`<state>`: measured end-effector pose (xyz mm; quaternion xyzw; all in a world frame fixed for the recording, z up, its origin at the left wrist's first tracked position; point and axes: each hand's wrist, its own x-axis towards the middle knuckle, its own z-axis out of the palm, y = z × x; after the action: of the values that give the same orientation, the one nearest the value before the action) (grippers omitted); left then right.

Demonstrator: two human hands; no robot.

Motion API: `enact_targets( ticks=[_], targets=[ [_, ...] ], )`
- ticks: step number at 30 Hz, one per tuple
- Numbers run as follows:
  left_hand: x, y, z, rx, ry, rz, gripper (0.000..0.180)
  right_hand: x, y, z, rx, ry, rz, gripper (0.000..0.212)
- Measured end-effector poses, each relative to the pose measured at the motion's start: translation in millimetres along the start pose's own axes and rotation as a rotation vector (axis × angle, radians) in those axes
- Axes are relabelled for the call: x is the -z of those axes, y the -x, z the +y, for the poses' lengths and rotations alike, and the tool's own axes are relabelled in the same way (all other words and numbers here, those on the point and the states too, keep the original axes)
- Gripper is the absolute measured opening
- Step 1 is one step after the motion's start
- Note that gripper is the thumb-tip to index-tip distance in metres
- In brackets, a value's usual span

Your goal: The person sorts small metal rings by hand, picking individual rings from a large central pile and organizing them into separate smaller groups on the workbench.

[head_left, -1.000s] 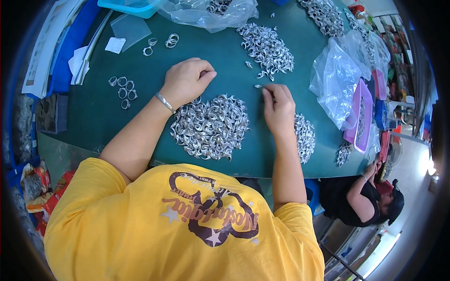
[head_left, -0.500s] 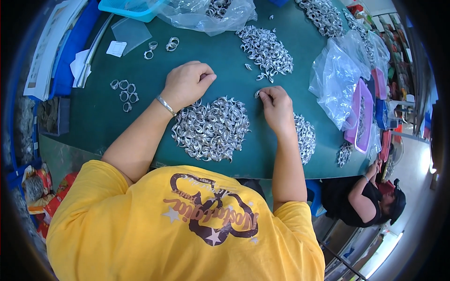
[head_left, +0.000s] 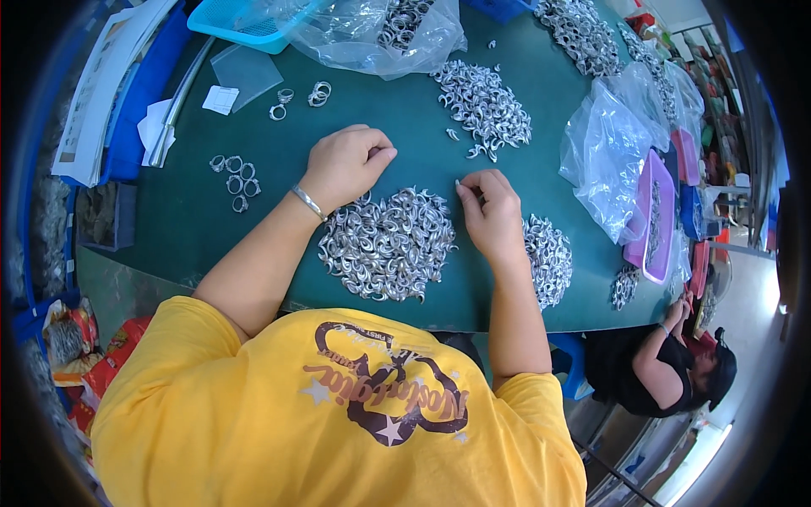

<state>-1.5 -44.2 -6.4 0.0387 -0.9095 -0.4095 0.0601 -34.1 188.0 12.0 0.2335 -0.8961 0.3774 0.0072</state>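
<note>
My left hand [head_left: 345,163] is curled into a fist on the green table [head_left: 186,228], at the far edge of a heap of small silver rings [head_left: 389,247]. My right hand [head_left: 490,211] rests at the heap's right side. Its fingers are bent and its tips pinch what looks like one small silver piece. A thin bracelet [head_left: 307,202] circles my left wrist. Just right of my right hand lies a second heap [head_left: 547,258]. A third heap [head_left: 483,106] lies farther back.
A few finished rings [head_left: 236,176] lie at the left, with others [head_left: 297,95] near a paper slip. Clear plastic bags [head_left: 608,156] [head_left: 380,34], a blue basket [head_left: 245,17] and a purple tray [head_left: 655,211] ring the table. Another person [head_left: 667,367] sits at the lower right.
Both hands stay almost where they were beside the heap. The right hand's fingertips have worked slightly. The whole view has slid down a little.
</note>
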Motion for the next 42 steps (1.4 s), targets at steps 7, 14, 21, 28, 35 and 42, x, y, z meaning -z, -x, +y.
enact_targets(
  ticks=[7, 14, 21, 28, 35, 42],
  targets=[
    [-1, -2, 3, -0.02, -0.011, -0.007, 0.013, -10, -46, -5, 0.308, 0.11, -0.028, 0.01],
    [0, -1, 1, -0.025, -0.016, -0.006, 0.013, -4, -42, 13, 0.343, 0.308, -0.148, 0.019],
    [-1, -1, 1, -0.013, -0.009, -0.007, 0.013, 3, -20, 10, 0.043, 0.141, 0.113, 0.003],
    [-2, -3, -3, -0.064, -0.029, 0.006, 0.015, -5, 3, -2, -0.058, 0.128, 0.027, 0.006],
    [-1, -2, -1, 0.012, -0.027, -0.014, 0.015, 78, 32, 16, -0.221, 0.55, 0.005, 0.007],
    [-2, -4, 2, -0.011, -0.019, -0.018, 0.016, 32, -13, 21, 0.196, 0.286, 0.125, 0.025]
  ],
)
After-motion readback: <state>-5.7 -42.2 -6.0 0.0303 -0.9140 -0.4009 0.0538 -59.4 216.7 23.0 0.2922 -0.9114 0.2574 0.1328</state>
